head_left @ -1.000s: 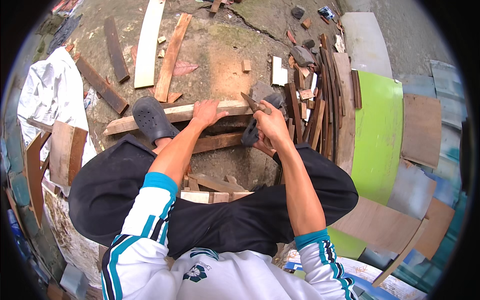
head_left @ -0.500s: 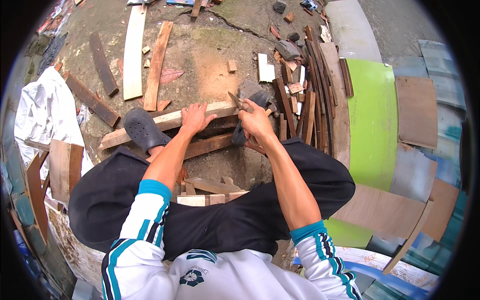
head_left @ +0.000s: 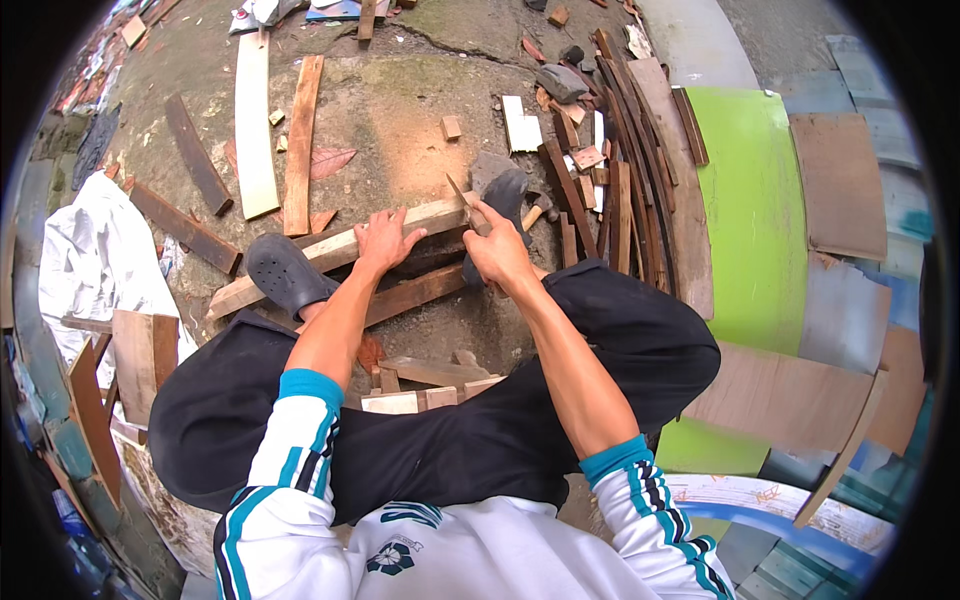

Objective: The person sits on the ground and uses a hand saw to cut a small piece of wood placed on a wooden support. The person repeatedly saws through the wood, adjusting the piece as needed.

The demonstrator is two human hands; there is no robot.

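Left hand (head_left: 383, 238) pressing flat on long plank (head_left: 340, 252); right hand (head_left: 497, 250) gripping thin blade (head_left: 459, 190) just beside. Best keeping fingers clear, plank pinned.

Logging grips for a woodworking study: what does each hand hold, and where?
The right hand grips a small blade-like tool by its lower end. The left hand presses flat on the long wooden plank mid-length.

Two hands (head_left: 385, 240), two dark clogs (head_left: 285, 275)
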